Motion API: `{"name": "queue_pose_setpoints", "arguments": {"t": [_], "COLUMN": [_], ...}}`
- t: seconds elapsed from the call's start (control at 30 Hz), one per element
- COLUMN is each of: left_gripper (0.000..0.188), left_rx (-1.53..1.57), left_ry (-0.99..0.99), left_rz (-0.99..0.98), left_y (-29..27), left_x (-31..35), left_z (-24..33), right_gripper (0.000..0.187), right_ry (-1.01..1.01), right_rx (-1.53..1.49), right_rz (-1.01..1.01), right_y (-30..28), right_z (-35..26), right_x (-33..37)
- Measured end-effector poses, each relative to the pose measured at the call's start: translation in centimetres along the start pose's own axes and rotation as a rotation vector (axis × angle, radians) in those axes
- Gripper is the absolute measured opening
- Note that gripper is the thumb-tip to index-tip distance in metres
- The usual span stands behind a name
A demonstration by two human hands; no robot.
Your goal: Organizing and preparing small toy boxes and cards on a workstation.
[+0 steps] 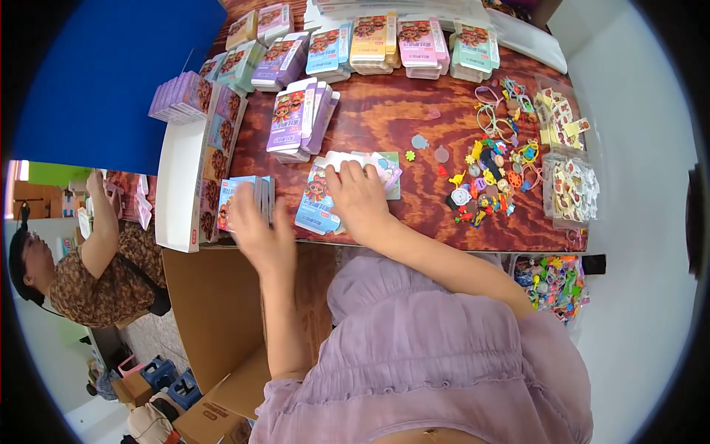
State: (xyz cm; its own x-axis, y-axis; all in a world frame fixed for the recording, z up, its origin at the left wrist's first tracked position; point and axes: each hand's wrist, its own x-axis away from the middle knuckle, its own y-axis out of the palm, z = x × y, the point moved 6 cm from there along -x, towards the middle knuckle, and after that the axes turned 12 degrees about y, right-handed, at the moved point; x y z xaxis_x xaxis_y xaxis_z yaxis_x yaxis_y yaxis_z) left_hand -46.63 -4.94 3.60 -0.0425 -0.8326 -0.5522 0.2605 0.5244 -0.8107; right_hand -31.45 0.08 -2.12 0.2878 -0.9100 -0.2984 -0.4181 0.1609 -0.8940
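My left hand (pixel 259 233), blurred by motion, is over the front left of the table with thumb and fingers apart. Just behind its fingers stand several small blue cartons (pixel 251 194), which it partly covers. My right hand (pixel 360 200) lies with its fingers spread across a flat blue carton (pixel 316 209) and pale sheets. Beside those fingers shows a green-edged, pastel printed piece (pixel 388 172). A stack of purple cartons (pixel 290 122) rises behind my hands.
Stacks of coloured cartons (pixel 373 44) line the far side. A white display box (pixel 181 185) stands at left. Small trinkets (pixel 484 181) and clear trays of printed pieces (pixel 568 185) lie at right. Below left is an open cardboard box (pixel 214 318); another person (pixel 107 259) is further left.
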Motion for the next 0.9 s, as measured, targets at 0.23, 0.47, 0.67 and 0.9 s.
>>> {"name": "queue_pose_setpoints", "arguments": {"t": [0.23, 0.47, 0.67, 0.9], "left_gripper": [0.086, 0.053, 0.064, 0.053], "left_rx": [0.204, 0.807, 1.853, 1.902], "left_ry": [0.021, -0.444, -0.503, -0.620], "left_rz": [-0.381, -0.710, -0.924, -0.710], "left_y": [6.8, 2.4, 6.1, 7.3], "left_x": [3.9, 1.6, 5.7, 3.4], "left_z": [3.4, 5.6, 10.0, 13.7], "right_gripper": [0.028, 0.016, 0.018, 0.030], "right_ry": [0.014, -0.037, -0.101, 0.289], "right_rx": [-0.148, -0.527, -0.576, -1.158], "right_rz": [0.004, -0.147, -0.215, -0.419], "right_y": [-0.6, -9.8, -13.6, -11.8], "right_z": [0.1, 3.5, 4.1, 8.9], "right_x": [-1.8, 0.1, 2.8, 4.6]}}
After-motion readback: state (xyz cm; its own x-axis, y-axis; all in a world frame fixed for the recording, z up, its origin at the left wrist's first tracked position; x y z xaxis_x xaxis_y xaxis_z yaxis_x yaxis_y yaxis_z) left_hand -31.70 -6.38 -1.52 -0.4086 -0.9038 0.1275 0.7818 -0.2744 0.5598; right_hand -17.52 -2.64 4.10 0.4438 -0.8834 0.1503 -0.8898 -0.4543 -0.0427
